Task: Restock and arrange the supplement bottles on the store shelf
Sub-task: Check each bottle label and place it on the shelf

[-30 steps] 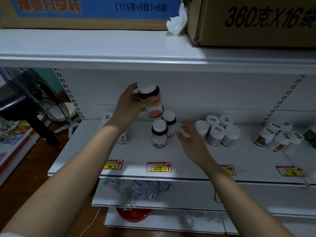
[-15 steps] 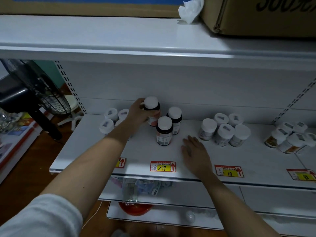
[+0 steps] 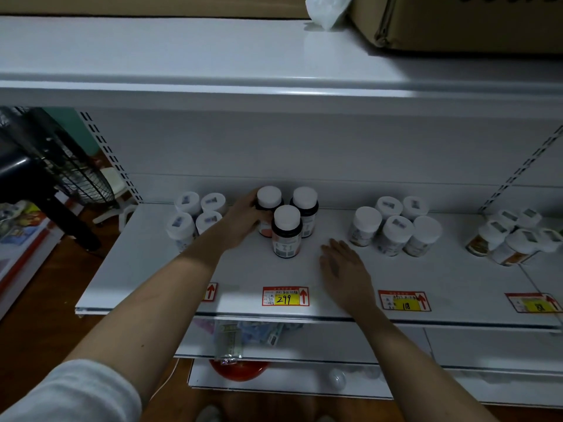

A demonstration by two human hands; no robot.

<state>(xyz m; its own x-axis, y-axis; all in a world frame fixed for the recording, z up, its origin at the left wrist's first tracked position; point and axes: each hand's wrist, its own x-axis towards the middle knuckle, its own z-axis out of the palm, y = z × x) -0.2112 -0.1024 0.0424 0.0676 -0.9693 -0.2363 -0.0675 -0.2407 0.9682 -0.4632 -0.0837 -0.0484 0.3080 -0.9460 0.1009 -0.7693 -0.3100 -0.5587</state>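
Supplement bottles, dark with white caps, form a cluster of three on the middle shelf (image 3: 158,269), above the 299 price tag (image 3: 285,296). Far-left bottle (image 3: 268,208) stands upright near the back panel; far-right bottle (image 3: 305,208) just beside it; near bottle (image 3: 286,231) in front, between the two.

Left hand (image 3: 243,217): fingers curled round the side of the far-left bottle, holding it while it stands on the shelf. Right hand (image 3: 342,268): flat, fingers straight, palm resting on bare shelf to the right of the cluster, holding nothing.

White bottles to the left (image 3: 195,219) and white bottles to the right (image 3: 394,228) sit in their own groups, well apart from the dark ones.

Step in hand, by my reading: seating the far-left bottle into its group. Next move likely calls for letting go without nudging the neighbours, then squaring labels to face front. Label facing on the held bottle cannot be told.
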